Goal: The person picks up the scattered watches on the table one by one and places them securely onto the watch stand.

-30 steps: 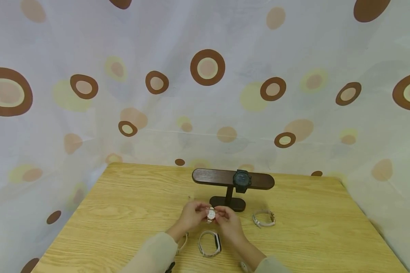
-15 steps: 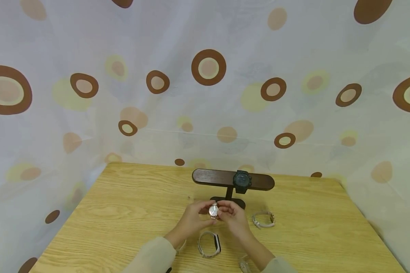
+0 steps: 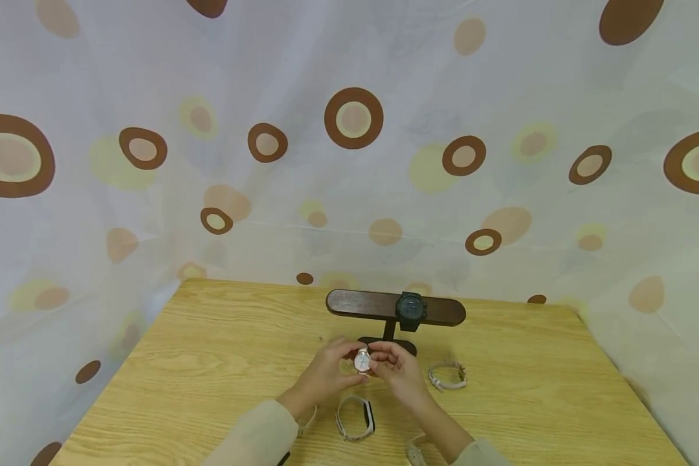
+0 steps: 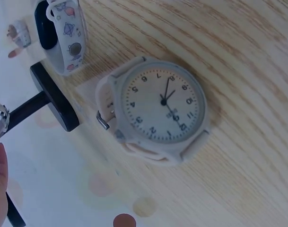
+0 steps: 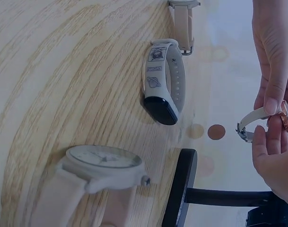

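Observation:
Both hands hold a small round-faced wristwatch (image 3: pixel 362 361) in front of the stand's base, its face toward the head camera. My left hand (image 3: pixel 320 375) spans it, thumb low and fingers near the upper end. My right hand (image 3: pixel 406 382) grips its right side with thumb and fingers. In the right wrist view the watch's pale strap (image 5: pixel 253 116) loops free, with a buckle at its far end and rose-gold metal by the fingers. A dark wooden watch stand (image 3: pixel 358 303) behind carries a black digital watch (image 3: pixel 410 309) on its bar.
A white fitness band (image 3: pixel 354 419) lies below the hands. On the wooden table (image 3: pixel 210 336) are a pale-strapped watch (image 4: pixel 158 101) by the left forearm, another watch (image 5: pixel 106 163) near the right forearm, and a looped pale bracelet-like watch (image 3: pixel 448 375) at right. A patterned curtain (image 3: pixel 349 194) hangs behind.
The small watch has turned more upright and shifted slightly right. My left thumb has moved down to its lower end, widening the left hand's grip. The other watches stay put.

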Motion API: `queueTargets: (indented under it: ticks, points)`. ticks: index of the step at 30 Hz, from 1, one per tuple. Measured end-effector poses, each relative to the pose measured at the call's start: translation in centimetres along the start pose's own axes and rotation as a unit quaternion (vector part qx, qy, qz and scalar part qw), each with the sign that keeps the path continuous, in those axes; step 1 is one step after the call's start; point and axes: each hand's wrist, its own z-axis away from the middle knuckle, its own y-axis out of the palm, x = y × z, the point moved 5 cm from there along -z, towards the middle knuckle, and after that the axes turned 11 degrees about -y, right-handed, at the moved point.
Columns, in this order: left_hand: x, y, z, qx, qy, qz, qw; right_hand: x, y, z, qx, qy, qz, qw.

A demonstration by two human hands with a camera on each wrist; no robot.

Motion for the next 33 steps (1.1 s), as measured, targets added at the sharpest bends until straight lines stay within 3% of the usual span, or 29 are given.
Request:
queueTargets:
  ticks: [9, 12, 15, 18, 20, 22, 24, 25, 26, 27, 28, 33]
  points:
    - [-0.4, -0.4, 0.0, 0.01, 0.026, -0.056, 0.9981, 0.2, -0.5, 0.2, -0.002, -0.009, 0.034, 0.9994]
    - [-0.2, -0.7, 0.1, 0.007, 0.018, -0.068, 0.9975, 0.3, -1.3, 0.3, -0.015, -0.041, 0.102, 0.9938]
    - [0.1, -1.2, 0.0, -0.005, 0.016, -0.075, 0.9971, 0.4, -2.3, 0.5, -0.031, -0.079, 0.197, 0.9767]
    - [0.5, -1.8, 0.0, -0.016, 0.016, -0.077, 0.9968, 0.6, -3.2, 0.9, -0.034, -0.124, 0.282, 0.9507]
    - [0.8, -2.1, 0.0, -0.019, 0.013, -0.078, 0.9967, 1.0, -3.8, 1.2, -0.033, -0.192, 0.345, 0.9182]
    - [1.1, -2.5, -0.1, -0.019, 0.005, -0.075, 0.997, 1.7, -4.2, 1.6, -0.037, -0.279, 0.41, 0.8673]
    - [1.5, -2.8, -0.2, -0.017, -0.009, -0.071, 0.9973, 2.4, -4.7, 1.9, -0.055, -0.37, 0.458, 0.8063]
    - [1.6, -3.0, -0.2, -0.019, -0.016, -0.07, 0.9973, 2.6, -5.0, 2.1, -0.065, -0.402, 0.472, 0.7819]
    - [1.8, -3.2, -0.3, -0.021, -0.021, -0.072, 0.997, 2.8, -5.3, 2.1, -0.075, -0.424, 0.481, 0.7639]
    - [2.0, -3.4, -0.3, -0.024, -0.029, -0.073, 0.9966, 2.8, -5.7, 2.0, -0.082, -0.434, 0.488, 0.7533]
    - [2.1, -3.6, -0.3, -0.028, -0.036, -0.075, 0.9962, 2.9, -6.2, 1.9, -0.089, -0.436, 0.491, 0.749]
    - [2.5, -4.6, -0.3, -0.04, -0.058, -0.088, 0.9936, 2.6, -8.4, 0.7, -0.098, -0.396, 0.524, 0.7478]
